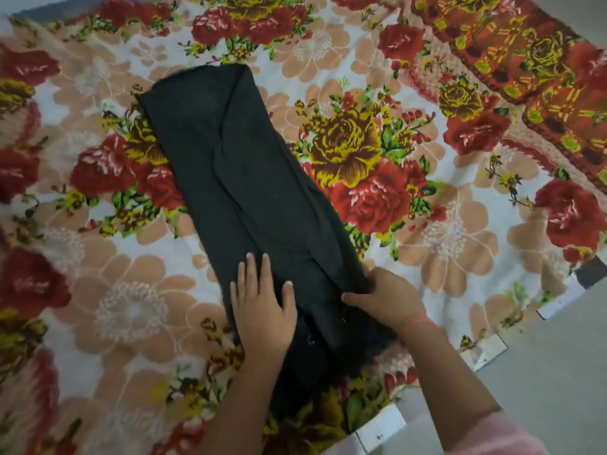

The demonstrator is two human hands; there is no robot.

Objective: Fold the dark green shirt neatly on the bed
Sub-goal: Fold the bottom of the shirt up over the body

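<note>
The dark green shirt [243, 178] lies on the bed as a long narrow strip, its sides folded in, running from the far left toward me. My left hand [262, 307] rests flat on its near end, fingers spread, palm down. My right hand [384, 297] is at the shirt's right edge near that end, fingers curled and pinching the fabric there. The nearest part of the shirt is partly hidden under my forearms.
The bed is covered by a floral sheet [443, 224] with red, yellow and peach flowers. A darker red patterned cloth [525, 77] lies at the far right. The bed's edge and grey floor [558, 356] are at the right, close to me.
</note>
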